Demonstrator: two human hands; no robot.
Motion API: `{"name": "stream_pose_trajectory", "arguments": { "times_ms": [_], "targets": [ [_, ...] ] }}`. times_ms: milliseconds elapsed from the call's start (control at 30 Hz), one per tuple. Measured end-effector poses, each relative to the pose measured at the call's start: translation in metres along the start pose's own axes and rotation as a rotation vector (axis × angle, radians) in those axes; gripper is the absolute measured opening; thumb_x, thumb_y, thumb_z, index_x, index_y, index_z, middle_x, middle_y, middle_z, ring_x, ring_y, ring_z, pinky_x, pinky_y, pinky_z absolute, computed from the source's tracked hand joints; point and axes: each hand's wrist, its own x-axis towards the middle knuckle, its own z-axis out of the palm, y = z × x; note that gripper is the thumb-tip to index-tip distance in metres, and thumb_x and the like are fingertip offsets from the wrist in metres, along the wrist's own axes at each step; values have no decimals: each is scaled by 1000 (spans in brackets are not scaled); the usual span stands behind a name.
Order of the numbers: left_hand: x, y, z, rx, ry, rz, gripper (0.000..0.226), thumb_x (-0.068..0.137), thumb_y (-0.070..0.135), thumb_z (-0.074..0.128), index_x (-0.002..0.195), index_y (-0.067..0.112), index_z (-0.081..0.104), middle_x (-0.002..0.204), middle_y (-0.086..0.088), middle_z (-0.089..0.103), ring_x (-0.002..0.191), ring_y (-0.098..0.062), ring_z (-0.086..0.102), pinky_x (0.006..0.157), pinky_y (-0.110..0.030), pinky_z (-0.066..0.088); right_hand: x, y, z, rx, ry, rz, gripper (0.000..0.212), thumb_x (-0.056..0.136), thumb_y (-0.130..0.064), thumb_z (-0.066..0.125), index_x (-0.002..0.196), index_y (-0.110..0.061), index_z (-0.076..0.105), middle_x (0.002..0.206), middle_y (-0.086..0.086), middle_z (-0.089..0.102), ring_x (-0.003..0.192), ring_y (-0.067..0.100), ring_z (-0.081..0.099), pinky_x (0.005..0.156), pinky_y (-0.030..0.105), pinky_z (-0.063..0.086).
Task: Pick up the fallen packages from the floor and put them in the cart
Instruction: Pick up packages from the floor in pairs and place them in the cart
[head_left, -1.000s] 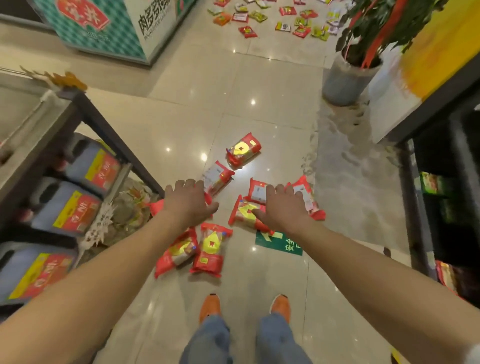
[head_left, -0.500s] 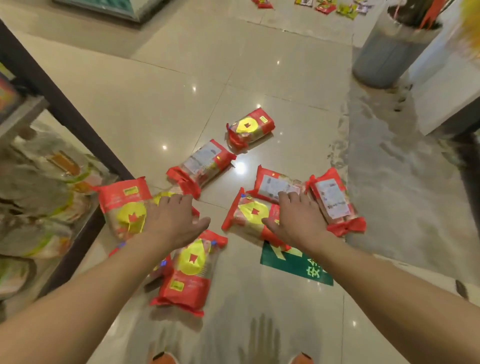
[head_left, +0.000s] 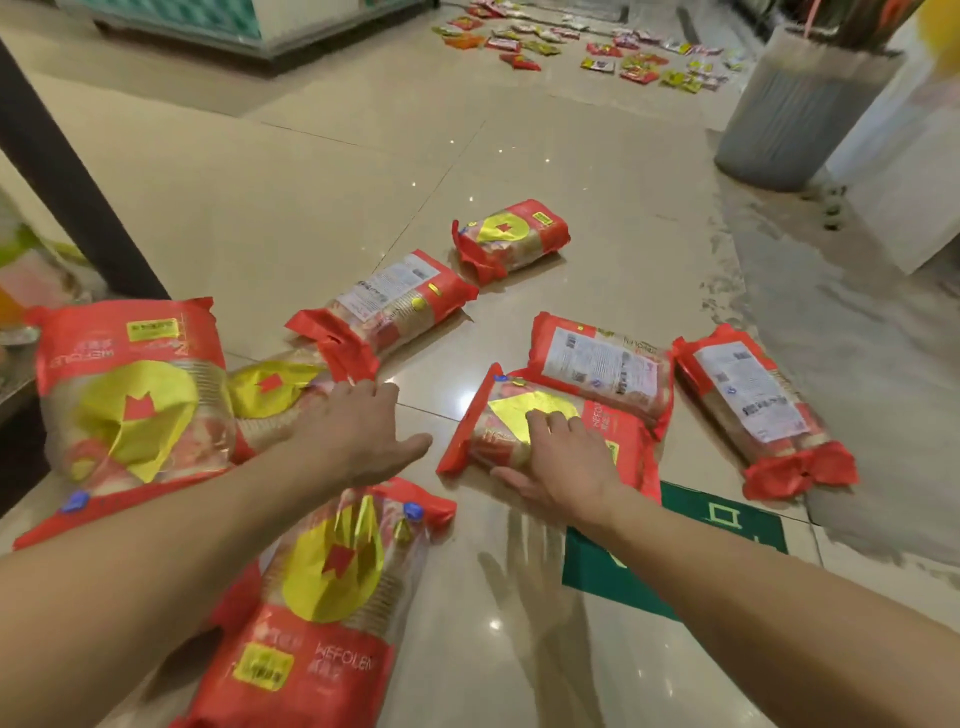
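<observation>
Head view: we look down at a glossy tiled floor (head_left: 322, 171) with red packages scattered about us.
Left hand: our left hand (head_left: 358, 431) is spread wide, thumb out, holding nothing, reaching over the gold-label package (head_left: 270, 387) at 9 o'clock. We cannot tell whether the fingertips touch it yet.
Right hand: our right hand (head_left: 566, 462) lies flat and open on the near package (head_left: 519, 410) at 3 o'clock. The fingers rest on top and the thumb lies along its near edge, not yet gripping it.
Why so: we judge that each hand goes to its own package so that two can be lifted at once. The splayed fingers suit the broad, soft bags.
Other packages: a large package (head_left: 130, 395) lies at 9 o'clock and the closest package (head_left: 322, 597) at 6 o'clock. A label-up package (head_left: 384, 306) and the far package (head_left: 511, 241) lie toward 12 o'clock. Two back-up packages (head_left: 602, 364) lie at 2 to 3 o'clock, one touching the package under our right hand.
Cart: it is not in view, so we cannot say what it holds. No package is lifted yet.
Containers: the bags have clear film showing pale contents. A grey planter (head_left: 800, 109) at 1 o'clock holds plant stems.
Further off: small sachets (head_left: 597, 52) litter the floor at 12 o'clock.
</observation>
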Motion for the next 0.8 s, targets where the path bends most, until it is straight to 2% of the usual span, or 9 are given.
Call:
{"name": "stream_pose_trajectory", "arguments": {
  "times_ms": [100, 200, 267, 300, 400, 500, 633, 700, 800],
  "targets": [
    [2, -9, 6, -48, -4, -17, 86, 95, 74, 52, 158, 16, 45, 155, -14, 55, 143, -38, 49, 114, -51, 46, -5, 11, 13, 35, -14, 38, 96, 98, -79, 46, 168, -17, 23, 160, 14, 45, 145, 37, 45, 117, 54, 42],
    [-2, -17, 11, -173, -7, -85, 89, 87, 78, 51, 147, 13, 54, 142, -16, 63, 132, -39, 57, 106, -51, 51, -11, 17, 18, 20, -12, 55, 94, 99, -78, 45, 167, -17, 24, 162, 14, 43, 148, 37, 42, 119, 56, 40],
    [-1, -20, 20, -222, -35, -126, 82, 87, 77, 54, 138, 13, 57, 139, -14, 63, 129, -37, 57, 104, -51, 52, -6, 19, 23, 0, -11, 71, 95, 98, -80, 45, 165, -16, 26, 163, 14, 40, 149, 38, 39, 119, 57, 39],
    [1, -22, 27, -230, -48, -138, 84, 84, 78, 54, 137, 13, 57, 141, -14, 61, 131, -37, 56, 105, -51, 52, -3, 19, 28, -20, -7, 77, 96, 96, -81, 46, 165, -16, 27, 164, 15, 37, 149, 39, 38, 119, 58, 39],
    [8, -29, 42, -204, -66, -140, 109, 65, 89, 38, 140, 13, 57, 150, -14, 56, 139, -37, 51, 111, -55, 49, 6, 13, 41, -69, -19, 104, 106, 92, -84, 50, 166, -15, 21, 167, 18, 29, 151, 43, 33, 120, 63, 37],
    [13, -35, 44, -243, -66, -160, 109, 61, 88, 35, 139, 16, 58, 146, -9, 60, 135, -34, 56, 109, -55, 51, 12, 6, 44, -123, -14, 143, 109, 92, -82, 54, 167, -13, 16, 169, 19, 26, 153, 44, 29, 119, 65, 36],
    [25, -45, 55, -319, -51, -204, 97, 63, 87, 42, 135, 25, 63, 139, -4, 65, 127, -33, 61, 105, -54, 54, 24, 6, 40, -136, -6, 167, 99, 95, -72, 60, 165, -15, 20, 163, 16, 33, 151, 43, 32, 115, 64, 38],
    [20, -44, 56, -322, -80, -229, 99, 70, 87, 45, 142, 20, 59, 146, -9, 61, 133, -37, 57, 109, -55, 51, 29, 10, 40, -148, -4, 160, 89, 97, -66, 63, 162, -16, 26, 159, 14, 39, 147, 41, 37, 111, 62, 43],
    [8, -40, 50, -283, -123, -257, 94, 90, 77, 56, 157, 11, 44, 160, -15, 49, 146, -40, 47, 117, -55, 44, 31, 15, 38, -135, 24, 136, 82, 99, -63, 63, 159, -17, 33, 154, 12, 43, 141, 40, 43, 106, 58, 47]
  ]
}}
